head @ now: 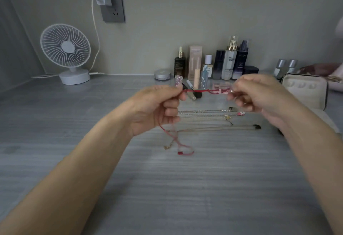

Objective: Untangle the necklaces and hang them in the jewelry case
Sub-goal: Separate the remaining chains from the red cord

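As chains (204, 113) lie beside the jewelry case (304, 90), our left hand (157, 108) and right hand (259, 95) pinch a red cord (200, 91) taut.

The left forearm (83, 160) and right forearm (311, 151) were bare and stretched out in front of the person, angling in toward each other. The left hand (157, 108) was raised, thumb and forefinger pinching one end of a red cord (200, 91), its other fingers curled beneath. The right hand (259, 95), level with it and a little apart, pinched the other end, knuckles up, fingers curled.
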The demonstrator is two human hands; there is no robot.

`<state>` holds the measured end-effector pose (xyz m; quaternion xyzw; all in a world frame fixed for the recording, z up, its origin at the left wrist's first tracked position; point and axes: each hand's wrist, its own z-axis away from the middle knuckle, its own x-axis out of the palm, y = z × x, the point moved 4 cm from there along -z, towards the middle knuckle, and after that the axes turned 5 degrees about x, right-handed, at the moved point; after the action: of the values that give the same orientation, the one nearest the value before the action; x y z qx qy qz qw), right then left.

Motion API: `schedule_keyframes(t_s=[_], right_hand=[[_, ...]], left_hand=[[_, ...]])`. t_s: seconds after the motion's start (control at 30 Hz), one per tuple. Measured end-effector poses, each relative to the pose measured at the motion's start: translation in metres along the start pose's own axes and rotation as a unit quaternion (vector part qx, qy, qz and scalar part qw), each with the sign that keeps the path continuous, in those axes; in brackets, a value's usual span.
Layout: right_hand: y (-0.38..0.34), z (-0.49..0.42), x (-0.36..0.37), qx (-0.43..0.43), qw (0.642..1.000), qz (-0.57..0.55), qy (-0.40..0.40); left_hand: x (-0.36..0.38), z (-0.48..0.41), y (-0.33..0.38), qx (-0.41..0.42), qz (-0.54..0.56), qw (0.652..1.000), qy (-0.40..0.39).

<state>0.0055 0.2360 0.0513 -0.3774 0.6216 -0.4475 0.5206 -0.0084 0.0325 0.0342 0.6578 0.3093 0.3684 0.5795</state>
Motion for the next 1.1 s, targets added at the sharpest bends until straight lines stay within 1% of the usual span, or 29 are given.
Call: schedule_keyframes(t_s=[0.07, 0.13, 0.23, 0.3, 0.33, 0.37, 0.4, 0.43, 0.47, 0.5, 0.53, 0.57, 0.63, 0.7, 0.8, 0.87, 0.97, 1.03, 1.1], right_hand=[[0.008, -0.002, -0.004, 0.033, 0.991, 0.127, -0.033], [0.017, -0.001, -0.002, 0.061, 0.965, 0.237, -0.095], [0.029, 0.003, 0.007, 0.085, 0.918, 0.344, -0.181], [0.032, 0.005, 0.016, 0.072, 0.899, 0.369, -0.224], [0.03, 0.007, 0.021, 0.054, 0.901, 0.358, -0.237], [0.026, 0.009, 0.027, 0.026, 0.913, 0.329, -0.24], [0.021, 0.012, 0.033, -0.004, 0.933, 0.274, -0.235], [0.015, 0.013, 0.04, -0.024, 0.953, 0.194, -0.232], [0.009, 0.016, 0.046, -0.03, 0.965, 0.102, -0.238], [0.004, 0.02, 0.052, -0.031, 0.968, 0.022, -0.249], [0.001, 0.022, 0.058, -0.031, 0.967, -0.028, -0.251], [-0.001, 0.023, 0.061, -0.031, 0.968, -0.047, -0.244], [-0.002, 0.022, 0.06, -0.026, 0.975, -0.045, -0.216], [-0.002, 0.019, 0.054, -0.006, 0.977, -0.068, -0.203], [-0.003, 0.021, 0.051, 0.022, 0.963, -0.114, -0.242], [-0.003, 0.025, 0.054, 0.015, 0.958, -0.095, -0.271], [-0.003, 0.026, 0.056, -0.005, 0.967, -0.043, -0.25], [-0.004, 0.025, 0.055, -0.009, 0.971, -0.069, -0.23], [-0.004, 0.022, 0.052, -0.005, 0.971, -0.121, -0.208]], left_hand=[[-0.006, 0.002, 0.008, 0.027, 0.019, 0.999, 0.009], [-0.012, 0.002, 0.014, 0.055, 0.021, 0.998, 0.029], [-0.014, 0.003, 0.014, 0.075, 0.004, 0.997, 0.036], [-0.009, 0.002, 0.009, 0.072, -0.029, 0.997, 0.025], [-0.005, 0.002, 0.006, 0.068, -0.047, 0.996, 0.017], [-0.002, 0.002, 0.003, 0.063, -0.063, 0.996, 0.01], [0.002, 0.002, 0.0, 0.058, -0.077, 0.995, 0.003], [0.005, 0.002, -0.003, 0.055, -0.092, 0.994, -0.001], [0.007, 0.001, -0.005, 0.052, -0.106, 0.993, -0.003], [0.01, 0.001, -0.006, 0.05, -0.12, 0.992, -0.003], [0.011, 0.001, -0.007, 0.05, -0.13, 0.99, 0.001], [0.012, 0.001, -0.007, 0.053, -0.136, 0.989, 0.009], [0.011, 0.001, -0.006, 0.064, -0.138, 0.988, 0.03], [0.009, 0.0, -0.005, 0.074, -0.144, 0.986, 0.048], [0.007, -0.001, -0.007, 0.085, -0.174, 0.979, 0.069], [0.006, -0.003, -0.007, 0.094, -0.182, 0.975, 0.082], [0.006, -0.004, -0.01, 0.096, -0.152, 0.979, 0.094], [0.011, -0.004, -0.014, 0.071, -0.123, 0.987, 0.071], [0.023, -0.004, -0.023, 0.023, -0.073, 0.997, 0.008]])
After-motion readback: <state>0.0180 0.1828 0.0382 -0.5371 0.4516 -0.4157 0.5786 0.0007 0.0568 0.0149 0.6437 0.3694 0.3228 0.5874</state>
